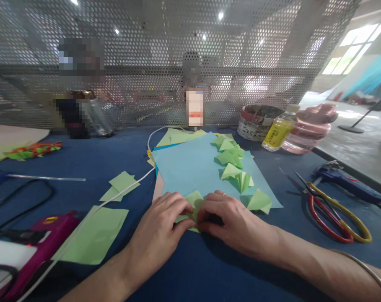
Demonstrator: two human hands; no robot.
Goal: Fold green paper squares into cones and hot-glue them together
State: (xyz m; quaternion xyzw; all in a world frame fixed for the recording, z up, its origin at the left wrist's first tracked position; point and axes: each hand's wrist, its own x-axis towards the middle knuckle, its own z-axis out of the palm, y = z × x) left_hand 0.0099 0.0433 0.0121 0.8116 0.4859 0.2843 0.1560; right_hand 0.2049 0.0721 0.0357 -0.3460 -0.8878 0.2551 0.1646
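Both my hands press on a small light green folded paper piece (194, 200) at the near edge of a light blue paper sheet (190, 167). My left hand (160, 228) has its fingers curled down onto the paper's left side. My right hand (231, 220), with a ring on one finger, pinches the paper's right side. Several finished green folded paper shapes (234, 167) lie in a row along the blue sheet's right half. The part of the paper under my fingers is hidden.
Loose green paper squares (94, 235) lie left, crossed by a white cable (121, 191). A magenta glue gun (36, 247) sits near left. Scissors with red and yellow handles (335, 216) and a blue glue gun (347, 184) lie right. A yellow bottle (280, 132), a basket (257, 121) and a perforated screen (146, 63) stand behind.
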